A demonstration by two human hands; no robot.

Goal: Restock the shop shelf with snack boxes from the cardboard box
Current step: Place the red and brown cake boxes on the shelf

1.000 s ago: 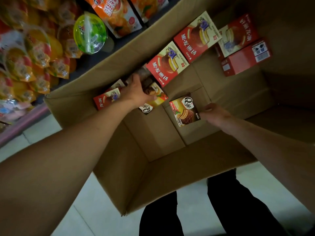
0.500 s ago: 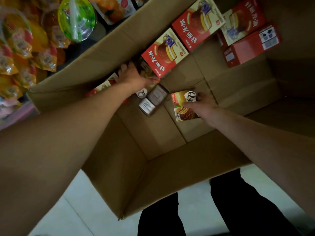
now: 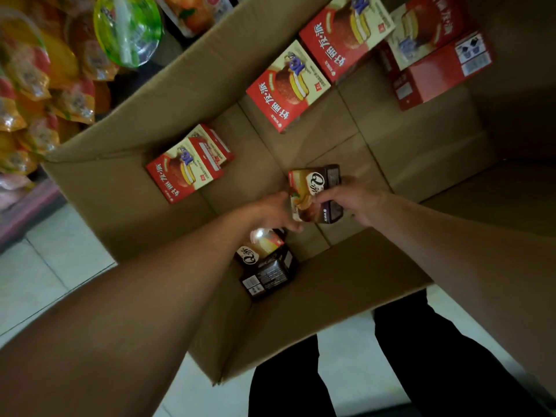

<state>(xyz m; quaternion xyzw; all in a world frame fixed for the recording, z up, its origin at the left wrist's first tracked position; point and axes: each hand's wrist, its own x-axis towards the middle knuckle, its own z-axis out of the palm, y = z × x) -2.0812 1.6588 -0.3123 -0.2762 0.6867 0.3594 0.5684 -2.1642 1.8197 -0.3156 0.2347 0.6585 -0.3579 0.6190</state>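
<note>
Snack boxes are what both your hands are on right now: your right hand (image 3: 352,203) has its fingers (image 3: 326,197) curled round the small brown box (image 3: 316,195), pinching it by its near end, while your left hand (image 3: 275,210) comes in from the other side with its fingers (image 3: 293,227) bent against the box's lower edge — whether they truly grip it or only steady it, you cannot tell from this angle. The box is tilted and appears lifted a little off the floor of the cardboard box (image 3: 331,296), which suggests you are gathering it up, not just nudging it.

Just below your left wrist a second brown box (image 3: 264,266) lies on its side against the near wall, touching the cardboard. It is probably next, since it matches the one in hand and is nearest.

Further out, red pie boxes remain: one (image 3: 188,164) leaning by the left wall, two more (image 3: 288,88) (image 3: 346,34) propped along the far wall, and another pair (image 3: 433,52) stacked in the far right corner. They sit well apart, so each will need its own reach.

Beyond the cardboard's left rim hang the shelf's bright snack bags (image 3: 45,85) and a green pack (image 3: 126,28). Your dark trouser legs (image 3: 421,356) stand close behind the carton on pale floor tiles (image 3: 45,266) — you are bent right over it
</note>
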